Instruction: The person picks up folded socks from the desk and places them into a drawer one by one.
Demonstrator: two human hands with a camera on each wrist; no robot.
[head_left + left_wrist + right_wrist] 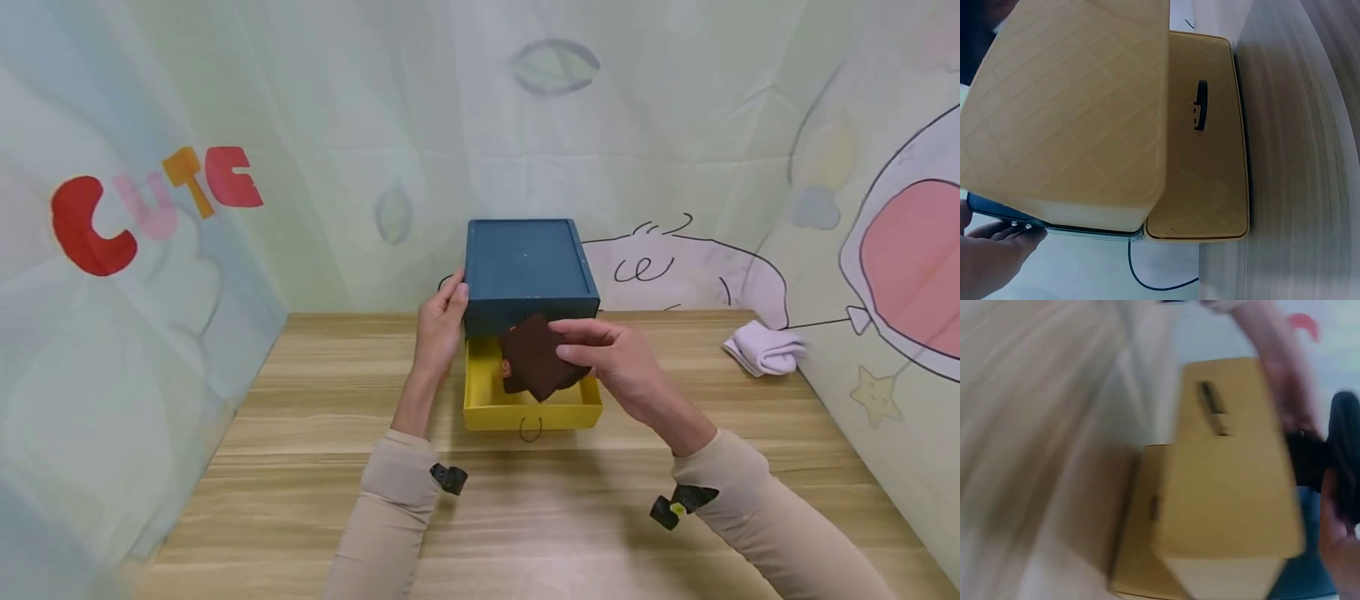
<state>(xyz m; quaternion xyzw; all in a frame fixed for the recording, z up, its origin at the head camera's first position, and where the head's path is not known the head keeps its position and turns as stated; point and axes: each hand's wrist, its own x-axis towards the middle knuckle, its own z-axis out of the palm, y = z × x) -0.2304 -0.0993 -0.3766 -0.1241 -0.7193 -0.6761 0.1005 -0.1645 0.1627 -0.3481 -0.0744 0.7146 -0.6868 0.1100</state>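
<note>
A blue drawer cabinet (528, 258) stands at the table's back, its upper yellow drawer (536, 417) pulled out. My left hand (437, 333) rests on the cabinet's left side; in the left wrist view its fairly straight fingers (1022, 236) touch that side. Over the drawer, my right hand (615, 362) pinches a dark brown, flat, square thing (538, 358) by its right edge. Another dark piece with an orange mark (506, 368) shows behind it, partly hidden. In the right wrist view a blurred black thing (1346, 456) is at the fingers.
Below the open drawer sits a closed lower drawer (1200, 181) with a dark handle loop (1202, 106). A folded white cloth (765, 348) lies at the table's right back. Printed curtains (337, 208) hang around the wooden table (322, 467).
</note>
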